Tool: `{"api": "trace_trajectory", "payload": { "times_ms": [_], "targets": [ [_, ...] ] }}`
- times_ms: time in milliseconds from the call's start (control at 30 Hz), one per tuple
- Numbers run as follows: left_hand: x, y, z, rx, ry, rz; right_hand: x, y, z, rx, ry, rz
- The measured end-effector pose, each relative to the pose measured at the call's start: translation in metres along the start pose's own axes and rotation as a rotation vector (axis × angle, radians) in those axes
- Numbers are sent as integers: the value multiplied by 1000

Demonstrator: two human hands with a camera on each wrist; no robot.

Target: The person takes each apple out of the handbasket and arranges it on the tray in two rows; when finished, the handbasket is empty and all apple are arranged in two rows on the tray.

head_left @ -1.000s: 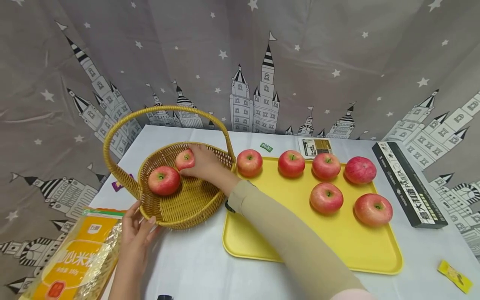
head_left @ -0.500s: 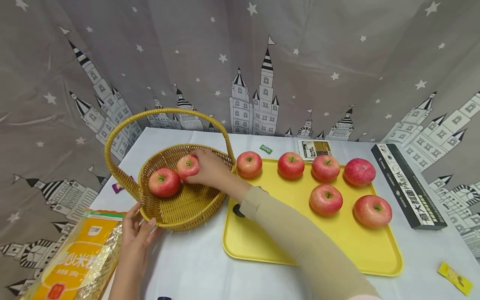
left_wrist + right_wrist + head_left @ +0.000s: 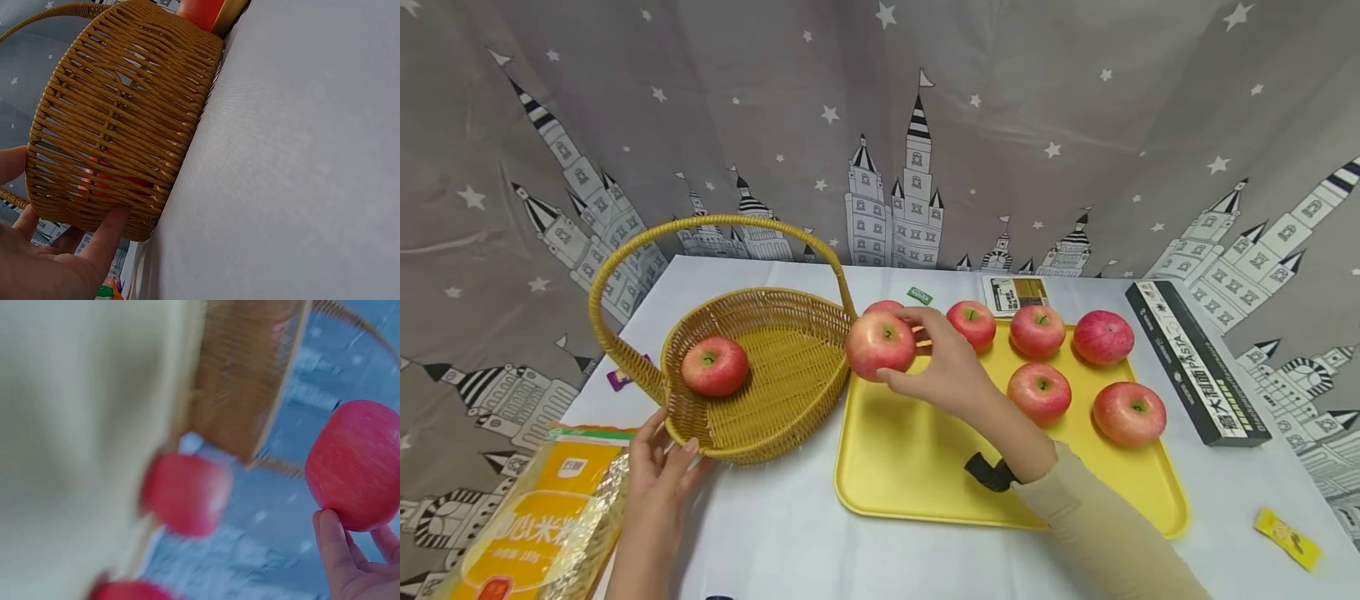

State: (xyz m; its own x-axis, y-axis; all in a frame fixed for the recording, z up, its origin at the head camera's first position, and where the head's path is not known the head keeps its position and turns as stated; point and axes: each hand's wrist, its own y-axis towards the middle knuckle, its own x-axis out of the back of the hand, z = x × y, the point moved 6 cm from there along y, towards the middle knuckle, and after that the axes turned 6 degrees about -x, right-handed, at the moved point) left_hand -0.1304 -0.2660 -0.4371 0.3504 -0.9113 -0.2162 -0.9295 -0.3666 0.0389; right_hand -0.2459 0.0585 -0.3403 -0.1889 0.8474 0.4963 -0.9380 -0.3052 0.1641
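My right hand [image 3: 942, 360] holds a red apple [image 3: 881, 346] between thumb and fingertips, above the left edge of the yellow tray [image 3: 917, 508]. The right wrist view shows this apple [image 3: 356, 464] raised off the tray. My left hand [image 3: 658, 475] grips the near left rim of a woven basket [image 3: 775, 408] with a tall handle. In the left wrist view, fingers [image 3: 107, 240] lie against the basket's slatted outer wall. One apple [image 3: 715, 367] sits inside the basket at its left. Behind the held apple, another apple [image 3: 882, 307] is partly hidden.
Several apples [image 3: 1039, 393] sit on the tray's back and right. A black pasta box [image 3: 1198, 362] lies right of the tray. A yellow-orange food bag [image 3: 527, 517] lies front left. Small wrapped packets [image 3: 1287, 538] and a printed card [image 3: 1017, 295] lie around. A patterned curtain [image 3: 745, 100] hangs behind.
My right hand has lifted an apple out of the basket and carried it right, over the tray's edge. One apple stays in the basket. The left hand keeps its grip on the rim.
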Motion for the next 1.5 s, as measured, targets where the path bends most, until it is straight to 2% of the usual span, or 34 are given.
{"api": "trace_trajectory", "payload": {
  "times_ms": [167,300,533,700,933,1067,1233,1367,1500],
  "targets": [
    [2,0,-2,16,7,-8,21,-11,-48,-165,-45,-29],
    [2,0,-2,22,15,-11,32,-20,-71,-258,-115,-10],
    [1,-1,-4,27,27,-6,43,-30,-86,-287,-219,10],
    [0,0,-4,43,41,-12,45,-35,-89,-291,-304,15],
    [0,0,-5,33,51,-12,43,-38,-91,-314,-403,70],
    [0,0,-5,24,46,-9,43,-37,-86,-279,-422,62],
    [2,0,-6,22,41,-18,36,-29,-60,-129,-389,23],
    [3,0,-6,8,22,-19,12,-19,-36,5,-334,43],
    [1,0,-4,2,7,-10,-21,-9,-15,116,-296,73]
  ]
}}
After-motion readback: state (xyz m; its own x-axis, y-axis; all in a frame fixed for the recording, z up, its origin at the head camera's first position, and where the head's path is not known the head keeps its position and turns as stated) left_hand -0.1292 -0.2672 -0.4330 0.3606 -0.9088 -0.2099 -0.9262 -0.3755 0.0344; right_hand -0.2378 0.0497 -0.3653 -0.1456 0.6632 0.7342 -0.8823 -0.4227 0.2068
